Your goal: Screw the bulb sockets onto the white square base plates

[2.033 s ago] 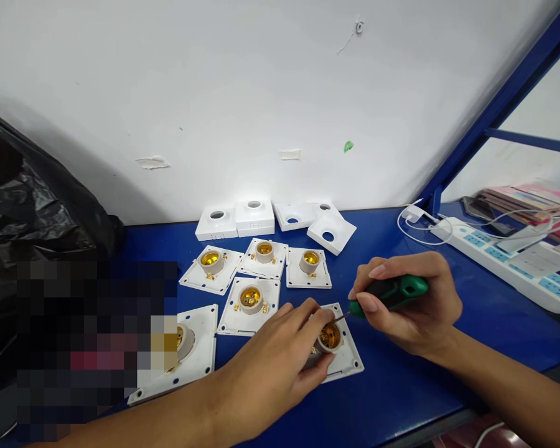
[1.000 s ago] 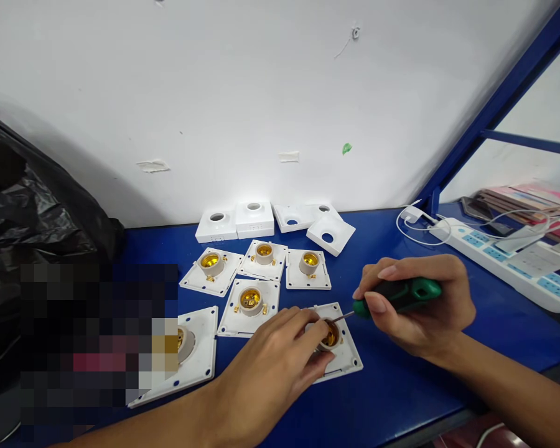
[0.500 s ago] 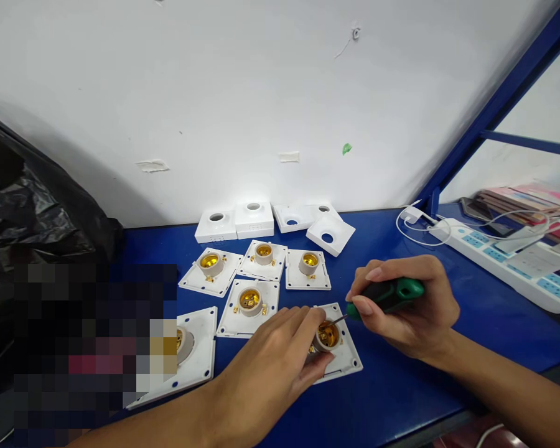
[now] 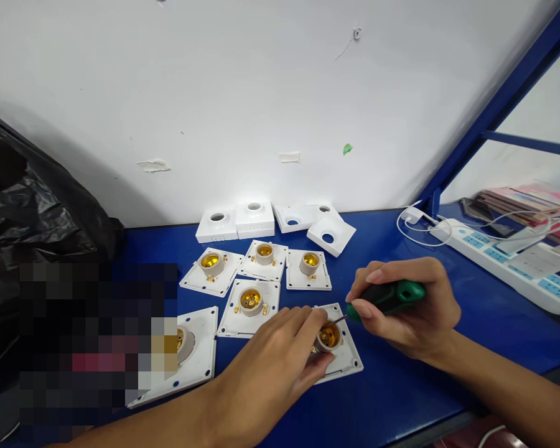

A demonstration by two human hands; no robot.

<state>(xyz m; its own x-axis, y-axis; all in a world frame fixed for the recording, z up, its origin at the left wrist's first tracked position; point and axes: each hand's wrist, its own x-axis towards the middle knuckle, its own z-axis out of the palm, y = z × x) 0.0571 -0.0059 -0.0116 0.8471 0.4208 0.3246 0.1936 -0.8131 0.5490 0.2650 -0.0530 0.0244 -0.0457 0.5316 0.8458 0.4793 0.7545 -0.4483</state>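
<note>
My right hand (image 4: 406,308) is closed round a screwdriver (image 4: 386,298) with a green and black handle. Its thin shaft points left, and the tip reaches into the brass-lined cup of a lamp socket (image 4: 343,358) on a square white base. My left hand (image 4: 284,358) grips that socket's round cup from the left, fingers on top and thumb at the front, hiding part of the base. Just behind lies another lamp socket (image 4: 251,305) with brass terminals. Several similar ones lie farther back, among them a lamp socket (image 4: 308,267) on the right.
Square white covers (image 4: 254,221) with round holes line the wall at the back of the blue table (image 4: 448,386). At right are a power strip (image 4: 504,261), cables and a pile of papers (image 4: 536,202). A black plastic bag (image 4: 32,199) bulges at left; the area below it is pixelated.
Hardly anything differs: the whole view has shifted very slightly. Both hands, the screwdriver and the socket keep their places relative to each other.
</note>
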